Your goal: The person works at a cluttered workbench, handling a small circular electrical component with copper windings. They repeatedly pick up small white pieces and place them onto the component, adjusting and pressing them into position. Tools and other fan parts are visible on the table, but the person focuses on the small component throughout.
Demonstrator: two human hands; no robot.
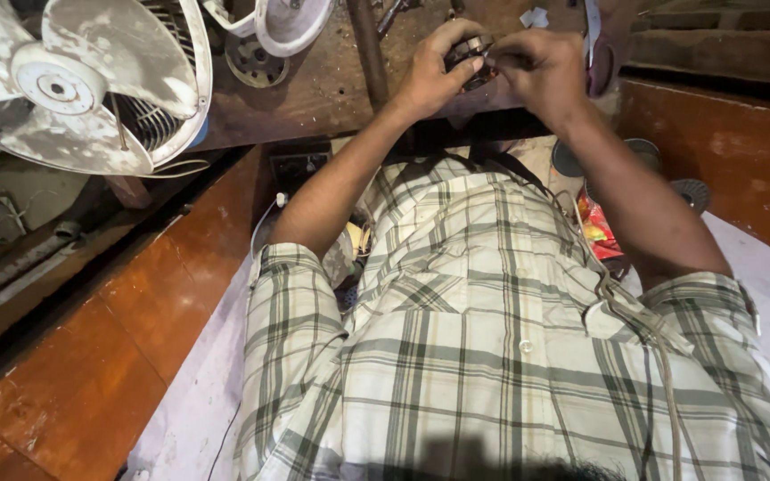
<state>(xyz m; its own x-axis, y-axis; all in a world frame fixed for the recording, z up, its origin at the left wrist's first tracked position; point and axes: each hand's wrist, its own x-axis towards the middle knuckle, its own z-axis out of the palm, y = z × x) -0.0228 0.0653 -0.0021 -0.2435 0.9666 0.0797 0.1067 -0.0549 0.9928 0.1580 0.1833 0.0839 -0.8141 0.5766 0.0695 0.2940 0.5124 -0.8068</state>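
While both hands grip a round part over the worktop (331, 85)

A fan (73, 85) lies left; left hand (430, 76) and right hand (536, 67) close around the dark round part (470, 55). If fingers slip, it may drop on the worktop.

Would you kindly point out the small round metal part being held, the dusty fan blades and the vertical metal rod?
round metal part (470, 55), head view, its dark side between both hands.
fan blades (91, 80), head view, upper right blade.
metal rod (369, 53), head view, mid-shaft.
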